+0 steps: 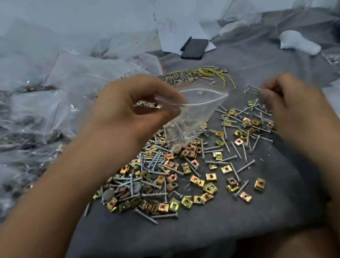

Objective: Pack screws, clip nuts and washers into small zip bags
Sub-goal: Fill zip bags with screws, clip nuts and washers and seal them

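My left hand (133, 108) pinches the rim of a small clear zip bag (193, 114), holding its mouth open above the pile. A few parts lie in the bag's bottom. My right hand (288, 100) grips a few silver screws (252, 90), their heads pointing left toward the bag's mouth, a short way from it. Below both hands, loose screws and gold clip nuts (171, 172) are scattered over a grey cloth (201, 223). A row of washers (176, 77) lies behind the bag.
Many filled clear bags (20, 120) are heaped at the left. A black phone (194, 49) and papers lie at the back, yellow wire (220, 72) near the washers, a white wad (297, 43) at the right. My knees show at the bottom.
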Demonstrator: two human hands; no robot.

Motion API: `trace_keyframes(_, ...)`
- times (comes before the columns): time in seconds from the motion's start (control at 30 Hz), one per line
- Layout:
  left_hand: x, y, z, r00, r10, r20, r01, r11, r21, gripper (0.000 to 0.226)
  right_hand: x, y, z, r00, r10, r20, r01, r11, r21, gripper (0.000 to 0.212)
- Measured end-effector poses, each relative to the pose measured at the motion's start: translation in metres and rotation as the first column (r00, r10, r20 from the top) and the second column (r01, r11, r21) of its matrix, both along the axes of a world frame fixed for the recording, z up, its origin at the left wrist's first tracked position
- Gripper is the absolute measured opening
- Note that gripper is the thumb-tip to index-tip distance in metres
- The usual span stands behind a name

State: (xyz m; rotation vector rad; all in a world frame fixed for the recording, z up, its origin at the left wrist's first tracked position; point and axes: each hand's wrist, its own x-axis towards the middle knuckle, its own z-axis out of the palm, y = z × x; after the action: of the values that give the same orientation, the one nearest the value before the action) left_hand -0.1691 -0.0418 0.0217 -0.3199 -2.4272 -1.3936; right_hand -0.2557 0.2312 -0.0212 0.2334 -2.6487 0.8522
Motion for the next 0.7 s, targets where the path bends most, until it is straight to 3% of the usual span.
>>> trace_keyframes(0.17,0.001,0.004,-0.005,0.993,-0.115,-0.027,0.110,0.983,-0.150,0.015,0.004,-0.008,0.009,0.955,0.208,-0.209,-0.251,0.947,-0.203,0.010)
trace_keyframes(0.27,0.000,0.004,-0.007,0.990,-0.136,-0.038,0.127,0.976,-0.178,0.016,0.004,-0.010,0.007,0.922,0.330,-0.203,-0.384,0.851,-0.358,0.019)
trace_keyframes(0.4,-0.001,0.001,-0.008,0.987,-0.151,-0.058,0.137,0.971,-0.197,0.014,0.004,-0.011,0.002,0.913,0.393,-0.112,-0.394,0.772,-0.500,0.028)
trace_keyframes(0.7,-0.004,0.006,-0.015,0.982,-0.177,-0.066,0.161,0.968,-0.193,0.013,0.014,-0.012,0.009,0.853,0.508,-0.119,-0.446,0.591,-0.672,0.008)
